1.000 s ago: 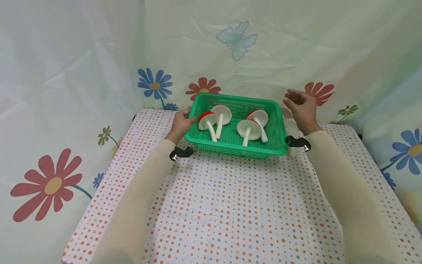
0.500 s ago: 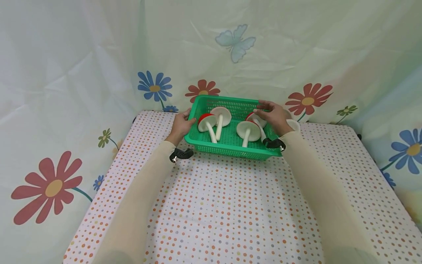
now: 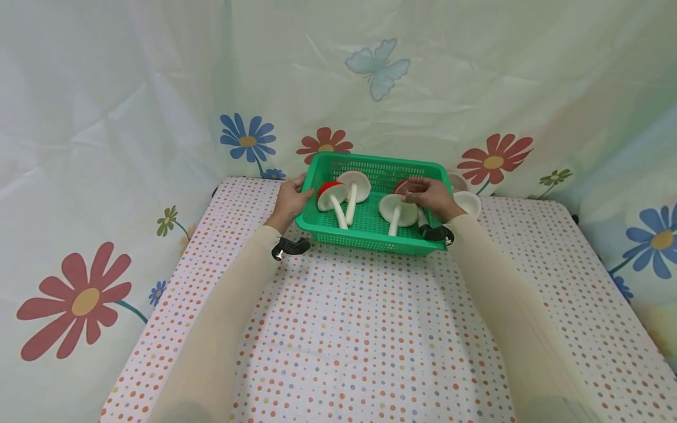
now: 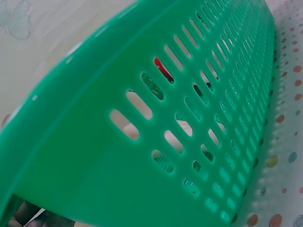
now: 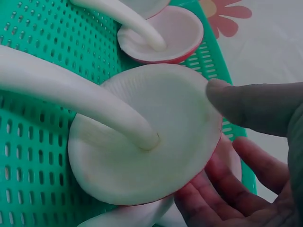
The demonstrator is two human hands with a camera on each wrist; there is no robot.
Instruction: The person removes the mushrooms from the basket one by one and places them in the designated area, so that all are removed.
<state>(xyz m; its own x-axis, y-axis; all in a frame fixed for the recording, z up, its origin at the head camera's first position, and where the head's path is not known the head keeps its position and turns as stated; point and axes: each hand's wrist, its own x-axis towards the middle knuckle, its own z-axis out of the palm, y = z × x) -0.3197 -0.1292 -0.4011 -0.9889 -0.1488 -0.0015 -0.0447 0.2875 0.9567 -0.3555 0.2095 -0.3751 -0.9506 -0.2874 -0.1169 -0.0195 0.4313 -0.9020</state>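
Our right hand has dropped into the green basket, pinching 1 mushroom there by its cap's rim, thumb inside, other fingers behind. With our left hand curled over the basket's end, we should brace it and squeeze lightly, clearing another mushroom beneath.

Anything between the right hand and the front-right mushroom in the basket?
Nothing visible. The right hand has its thumb at the cap rim of the front-right mushroom, fingers under that rim. The back-right mushroom lies behind that cap, not between.
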